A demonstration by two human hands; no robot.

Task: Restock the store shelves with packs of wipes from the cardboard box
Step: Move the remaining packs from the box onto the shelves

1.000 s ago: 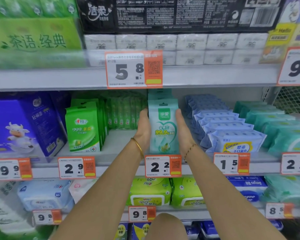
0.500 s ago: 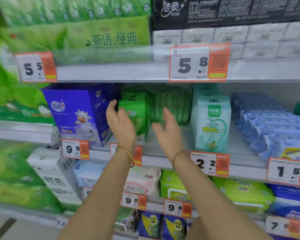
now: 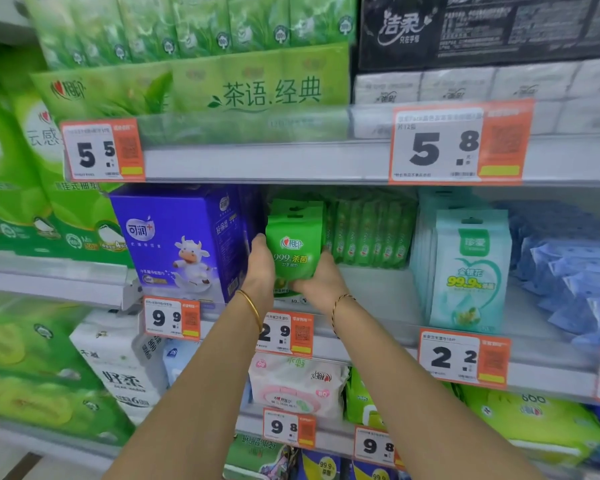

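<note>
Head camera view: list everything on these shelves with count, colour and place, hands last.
green wipes pack: one, green, front of middle shelf
wipes row: several, green, behind and right of it
cow box: one, purple, middle shelf left
teal wipes packs: a few, pale teal, middle shelf right
blue wipes packs: several, blue, far right
tissue bundle: one, green, top shelf
black tissue pack: one, black, top right
pink wipes pack: one, pink-white, lower shelf
price tags: at least seven, orange-white, shelf edges
left hand: grips pack's left edge
right hand: holds pack's lower right
</note>
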